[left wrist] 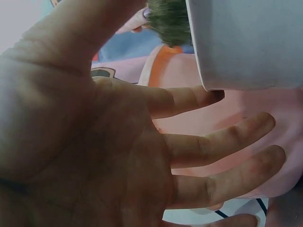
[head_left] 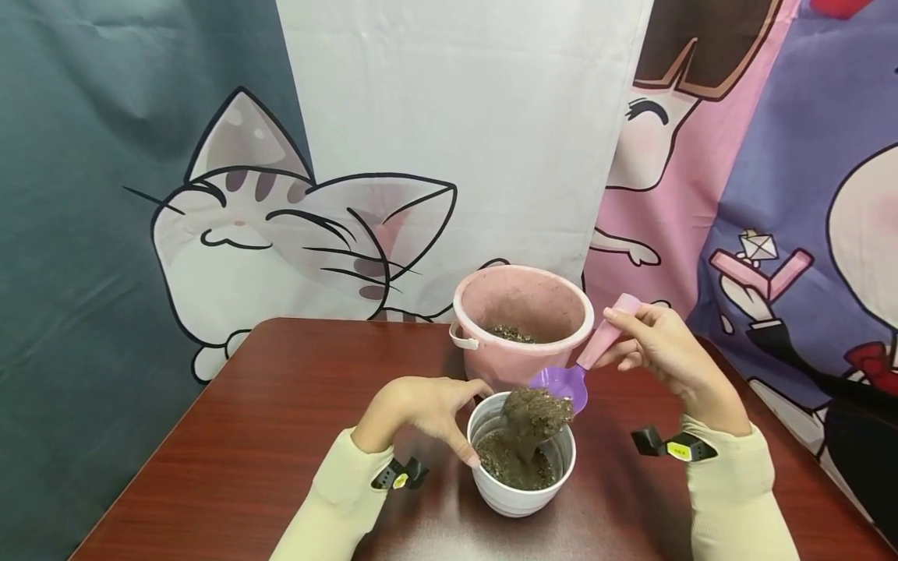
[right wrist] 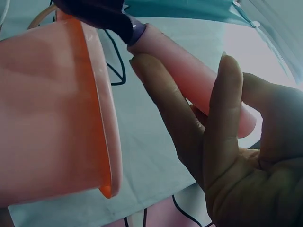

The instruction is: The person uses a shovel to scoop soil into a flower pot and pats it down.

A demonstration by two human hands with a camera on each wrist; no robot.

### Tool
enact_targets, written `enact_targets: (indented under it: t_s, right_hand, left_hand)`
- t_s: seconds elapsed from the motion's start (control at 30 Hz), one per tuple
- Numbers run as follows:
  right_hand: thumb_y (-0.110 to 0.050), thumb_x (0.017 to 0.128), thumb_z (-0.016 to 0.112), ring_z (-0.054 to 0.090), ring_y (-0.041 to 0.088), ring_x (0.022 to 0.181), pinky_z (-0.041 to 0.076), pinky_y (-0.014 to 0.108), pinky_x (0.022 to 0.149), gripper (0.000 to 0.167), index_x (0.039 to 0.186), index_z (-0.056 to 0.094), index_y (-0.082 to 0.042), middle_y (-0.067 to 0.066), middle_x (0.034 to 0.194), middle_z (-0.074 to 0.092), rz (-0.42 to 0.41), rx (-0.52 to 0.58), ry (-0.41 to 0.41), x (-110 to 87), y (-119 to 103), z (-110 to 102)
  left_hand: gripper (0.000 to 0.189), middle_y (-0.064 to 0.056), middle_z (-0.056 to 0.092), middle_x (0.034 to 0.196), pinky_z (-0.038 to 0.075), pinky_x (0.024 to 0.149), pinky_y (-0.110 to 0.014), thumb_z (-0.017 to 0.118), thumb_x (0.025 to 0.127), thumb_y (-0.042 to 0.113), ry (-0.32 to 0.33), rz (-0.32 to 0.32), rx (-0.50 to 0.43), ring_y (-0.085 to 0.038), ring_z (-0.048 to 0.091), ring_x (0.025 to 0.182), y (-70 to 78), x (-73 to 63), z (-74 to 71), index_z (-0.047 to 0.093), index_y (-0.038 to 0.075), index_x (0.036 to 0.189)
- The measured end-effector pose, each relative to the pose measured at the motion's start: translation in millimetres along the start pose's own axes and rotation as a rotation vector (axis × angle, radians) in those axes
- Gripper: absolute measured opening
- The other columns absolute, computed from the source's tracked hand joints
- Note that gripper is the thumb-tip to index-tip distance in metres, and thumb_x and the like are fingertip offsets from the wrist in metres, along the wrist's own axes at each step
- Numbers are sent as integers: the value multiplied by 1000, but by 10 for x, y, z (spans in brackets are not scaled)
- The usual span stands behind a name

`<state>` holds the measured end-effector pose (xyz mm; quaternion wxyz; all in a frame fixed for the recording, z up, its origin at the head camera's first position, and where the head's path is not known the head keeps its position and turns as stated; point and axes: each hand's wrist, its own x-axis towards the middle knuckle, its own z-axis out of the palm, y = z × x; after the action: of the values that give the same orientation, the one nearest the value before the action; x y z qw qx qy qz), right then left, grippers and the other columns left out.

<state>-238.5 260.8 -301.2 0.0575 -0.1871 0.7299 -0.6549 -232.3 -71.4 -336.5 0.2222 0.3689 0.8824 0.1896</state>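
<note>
In the head view my right hand [head_left: 662, 351] grips the pink handle of a small garden trowel [head_left: 602, 343] with a purple blade. The blade is tipped over a white flower pot [head_left: 515, 501], and a clump of dark soil [head_left: 536, 413] spills from it. More soil lies inside the pot. My left hand [head_left: 435, 409] is at the pot's left side, thumb and index finger spread along its rim. The left wrist view shows straight, spread fingers [left wrist: 232, 142], the index fingertip right at the rim. In the right wrist view the fingers hold the trowel handle [right wrist: 182, 66].
Just behind the pot stands a pink bucket [head_left: 515, 366] with a white handle and soil in its bottom. All of it is on a reddish-brown wooden table [head_left: 231, 460]. A cloth backdrop [head_left: 463, 93] with cartoon drawings hangs right behind the table.
</note>
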Motion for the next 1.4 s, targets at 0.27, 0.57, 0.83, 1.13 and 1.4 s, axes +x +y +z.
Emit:
enact_targets:
  t_s: [0.27, 0.57, 0.83, 1.13, 1.4]
  right_hand:
    - [-20, 104, 53, 74, 30, 73, 53, 25, 49, 28, 90, 64, 1, 24, 80, 72, -30, -29, 38, 0, -23, 56]
    - [-11, 101, 57, 73, 30, 70, 54, 36, 46, 17, 93, 62, 3, 18, 79, 73, -198, -161, 112, -12, -107, 142]
    - [11, 95, 54, 72, 15, 70, 53, 35, 46, 17, 110, 61, 11, 4, 94, 75, -458, -214, -78, -30, -133, 167]
    - [6, 97, 53, 67, 20, 56, 54, 37, 49, 18, 114, 59, 11, 5, 98, 75, -480, -178, -107, -40, -106, 150]
    - [3, 101, 47, 74, 21, 80, 56, 33, 53, 18, 112, 62, 4, 15, 100, 74, -422, 40, -92, -19, -42, 135]
  left_hand:
    - [83, 1, 60, 123, 41, 101, -27, 90, 70, 39, -2, 20, -1, -12, 54, 118, -6, 13, 0, 46, 19, 136]
    - [85, -1, 61, 124, 42, 101, -30, 89, 69, 44, 5, 10, 37, -13, 55, 119, -3, 12, -35, 45, 21, 138]
    - [86, -1, 62, 126, 42, 101, -31, 89, 69, 45, 7, -5, 45, -15, 56, 120, 18, 7, -61, 44, 23, 139]
    - [87, -2, 61, 127, 43, 101, -33, 89, 69, 47, 5, -33, 49, -17, 55, 122, 21, 3, -48, 44, 24, 140]
    - [93, -4, 62, 125, 45, 98, -33, 86, 73, 48, 53, 13, 45, -17, 58, 114, 0, -74, -65, 40, 14, 147]
